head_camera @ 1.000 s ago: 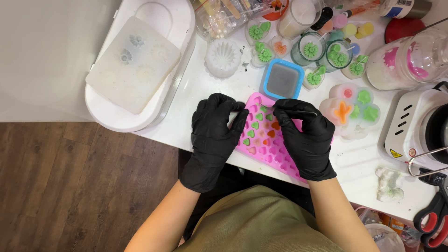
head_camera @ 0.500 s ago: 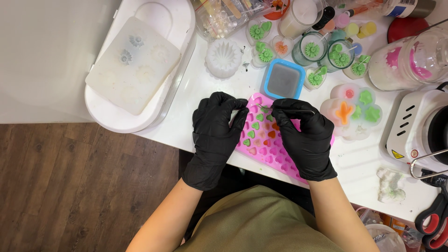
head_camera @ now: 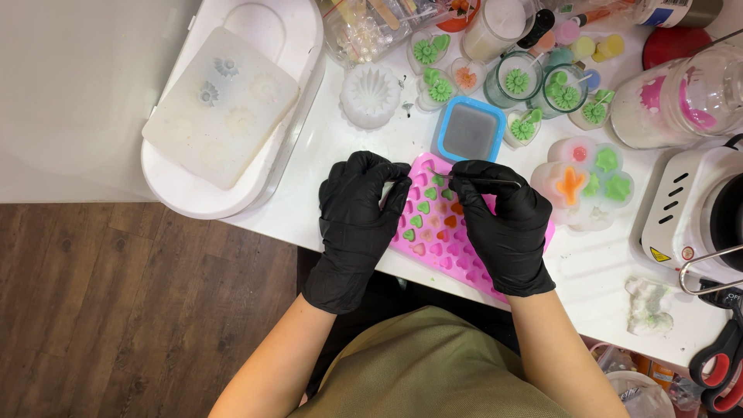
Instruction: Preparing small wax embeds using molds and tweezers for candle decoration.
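Note:
A pink silicone mould (head_camera: 441, 232) with many small heart cavities lies on the white table, some cavities filled with green, orange and pink hearts. My left hand (head_camera: 357, 217), in a black glove, presses on the mould's left edge with fingers curled. My right hand (head_camera: 505, 226), also gloved, rests on the mould's right side and pinches thin metal tweezers (head_camera: 484, 182) whose tip points left at a green heart near the mould's top. A blue square mould (head_camera: 470, 130) with grey filling sits just beyond.
A white oval tray (head_camera: 298, 54) holds a clear flower mould slab at the left. Small green flower candles (head_camera: 517, 81), a flower-shaped candle (head_camera: 588, 186), jars and a white wax warmer (head_camera: 693, 213) crowd the back and right. Red-handled scissors (head_camera: 720, 364) lie at the right edge.
Both hands stay on the pink mould. The tweezers' tip has shifted slightly over the top cavities; nothing else has moved.

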